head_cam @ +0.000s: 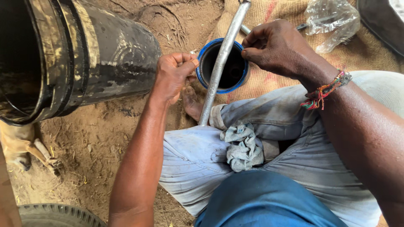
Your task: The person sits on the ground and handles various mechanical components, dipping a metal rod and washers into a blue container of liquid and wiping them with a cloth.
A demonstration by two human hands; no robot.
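Observation:
A round blue-rimmed can (223, 66) with a dark inside stands on the ground between my feet. My left hand (173, 75) is closed against the can's left rim. My right hand (275, 47) pinches the rim on the right with thumb and forefinger. A long grey metal pipe (223, 54) lies slanted across the can's mouth, its lower end resting on my trouser leg. A grey crumpled rag (243, 145) lies on my lap.
A large black drum (80, 54) lies on its side at upper left. Burlap sacking (277, 12) covers the ground at top, with a clear plastic bag (332, 21) on it. A tyre edge (54, 215) shows at bottom left on sandy soil.

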